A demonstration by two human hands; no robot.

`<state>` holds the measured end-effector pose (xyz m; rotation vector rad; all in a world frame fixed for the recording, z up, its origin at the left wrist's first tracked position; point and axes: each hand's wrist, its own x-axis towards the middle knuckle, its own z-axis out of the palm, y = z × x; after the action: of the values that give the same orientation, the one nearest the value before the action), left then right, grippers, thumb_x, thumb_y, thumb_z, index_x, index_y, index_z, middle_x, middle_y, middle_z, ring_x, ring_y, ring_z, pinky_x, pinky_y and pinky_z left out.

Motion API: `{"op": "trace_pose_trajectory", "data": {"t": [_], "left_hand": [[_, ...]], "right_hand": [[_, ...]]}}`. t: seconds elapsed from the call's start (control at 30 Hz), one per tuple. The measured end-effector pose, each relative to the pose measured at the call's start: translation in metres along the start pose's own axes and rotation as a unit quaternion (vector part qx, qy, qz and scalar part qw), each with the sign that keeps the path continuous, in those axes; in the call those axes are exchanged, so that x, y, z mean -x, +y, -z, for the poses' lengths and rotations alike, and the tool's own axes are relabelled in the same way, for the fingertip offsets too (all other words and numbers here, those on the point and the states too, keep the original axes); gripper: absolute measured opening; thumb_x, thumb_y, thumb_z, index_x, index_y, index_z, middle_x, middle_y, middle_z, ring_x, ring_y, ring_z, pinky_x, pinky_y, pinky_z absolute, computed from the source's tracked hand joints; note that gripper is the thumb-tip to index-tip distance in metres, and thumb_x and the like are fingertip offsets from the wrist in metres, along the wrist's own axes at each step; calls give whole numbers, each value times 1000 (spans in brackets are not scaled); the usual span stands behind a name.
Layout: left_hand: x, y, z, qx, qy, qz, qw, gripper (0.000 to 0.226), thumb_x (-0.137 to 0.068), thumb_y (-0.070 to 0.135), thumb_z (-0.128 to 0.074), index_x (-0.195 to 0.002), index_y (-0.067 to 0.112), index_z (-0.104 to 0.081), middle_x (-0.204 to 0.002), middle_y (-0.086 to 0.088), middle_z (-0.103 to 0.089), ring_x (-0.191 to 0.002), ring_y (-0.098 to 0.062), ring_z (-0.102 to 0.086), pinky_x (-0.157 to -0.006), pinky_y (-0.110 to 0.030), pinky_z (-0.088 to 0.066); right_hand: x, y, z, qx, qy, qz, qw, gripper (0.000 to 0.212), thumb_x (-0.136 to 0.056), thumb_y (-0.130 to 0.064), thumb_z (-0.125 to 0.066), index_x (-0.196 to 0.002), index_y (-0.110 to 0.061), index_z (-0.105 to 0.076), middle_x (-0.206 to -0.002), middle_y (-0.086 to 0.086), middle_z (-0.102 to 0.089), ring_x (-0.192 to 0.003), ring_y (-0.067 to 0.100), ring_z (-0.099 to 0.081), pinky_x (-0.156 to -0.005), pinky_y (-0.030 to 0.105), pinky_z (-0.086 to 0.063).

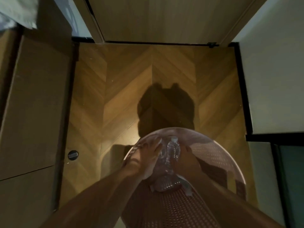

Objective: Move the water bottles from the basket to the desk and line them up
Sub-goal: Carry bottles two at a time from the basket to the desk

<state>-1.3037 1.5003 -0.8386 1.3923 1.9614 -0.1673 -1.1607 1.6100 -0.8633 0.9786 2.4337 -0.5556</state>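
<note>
Clear water bottles (171, 152) are seen bunched inside a round pink perforated basket (218, 155), which is cut off by the lower edge of the view above a herringbone wood floor (125, 89). The bottles are flanked by both hands: the left hand (148, 155) is pressed against them with fingers wrapped over one, while the right hand (187, 157) is laid on their other side. How many bottles lie there cannot be made out through blur and dim light, nor can the right hand's grip be told.

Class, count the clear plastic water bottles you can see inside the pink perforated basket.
2, possibly more hidden: clear plastic water bottles bunched between the left hand and right hand, inside the pink perforated basket.
</note>
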Motion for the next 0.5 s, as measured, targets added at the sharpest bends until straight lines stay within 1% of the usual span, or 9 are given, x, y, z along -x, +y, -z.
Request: {"op": "trace_pose_trajectory", "data": {"t": [0.03,0.07,0.13,0.17,0.27,0.3,0.37,0.43,0.5], "left_hand": [[-11,-3,-1,4,8,-10,1000,60,-109,18,-35,-166,14,-17,-175,-8,-5,-160,-29,-10,-129,-49,-17],[-17,-4,-1,16,9,-9,1000,61,-109,16,-34,-166,14,-15,-175,-8,-4,-160,-30,-10,-128,-50,-19],[-29,-4,-7,-25,-21,-27,999,66,-106,7,-40,-166,11,-11,-174,-10,2,-155,-39,-18,-123,-51,-30],[-33,-4,-10,-44,-7,-38,998,69,-103,4,-44,-165,9,-13,-173,-13,0,-149,-44,-28,-117,-50,-38],[-43,-3,-23,-52,32,-47,997,52,-93,3,-47,-145,6,-51,-154,-17,-33,-113,-40,-64,-93,-45,-57],[-49,-7,-36,-75,67,-59,993,45,-89,4,-46,-131,7,-63,-142,-15,-41,-99,-36,-69,-84,-44,-60],[-54,-9,-48,-114,100,-48,987,36,-83,5,-53,-115,9,-70,-128,-13,-44,-84,-33,-70,-72,-42,-62],[-57,-5,-50,-145,100,-51,983,38,-85,4,-49,-117,8,-69,-127,-15,-46,-87,-35,-70,-76,-45,-61],[-57,-5,-50,-162,101,-59,980,47,-87,6,-44,-127,4,-66,-133,-19,-54,-105,-37,-66,-89,-47,-58]], "right_hand": [[-8,-2,-13,-12,41,27,999,49,-96,-21,-43,-133,3,-63,-119,35,-63,-96,53,-69,-79,59,-61],[-21,6,-22,-85,30,-23,996,48,-98,-22,-48,-138,2,-60,-124,35,-61,-102,55,-68,-83,61,-60],[-39,0,-23,-115,20,-78,990,71,-101,-35,-58,-158,-1,-35,-146,27,-50,-125,45,-61,-99,54,-55],[-48,2,-30,-140,11,-107,984,81,-100,-41,-60,-162,-1,-25,-149,24,-49,-127,41,-61,-101,49,-54],[-67,-1,-34,-216,27,-168,961,74,-97,-44,-69,-150,-3,-36,-130,22,-66,-111,37,-71,-88,42,-57],[-70,-4,-35,-227,35,-184,956,69,-97,-44,-71,-145,-5,-41,-125,20,-70,-107,37,-72,-87,41,-57],[-73,-8,-41,-254,35,-231,939,63,-96,-45,-71,-141,-9,-46,-123,15,-72,-110,35,-72,-87,40,-57],[-71,-12,-43,-276,28,-274,921,56,-96,-44,-72,-137,-13,-50,-124,10,-73,-113,32,-72,-81,34,-52],[-74,-12,-43,-306,22,-307,901,57,-95,-44,-75,-136,-15,-50,-125,8,-73,-113,32,-72,-78,32,-48]]}}
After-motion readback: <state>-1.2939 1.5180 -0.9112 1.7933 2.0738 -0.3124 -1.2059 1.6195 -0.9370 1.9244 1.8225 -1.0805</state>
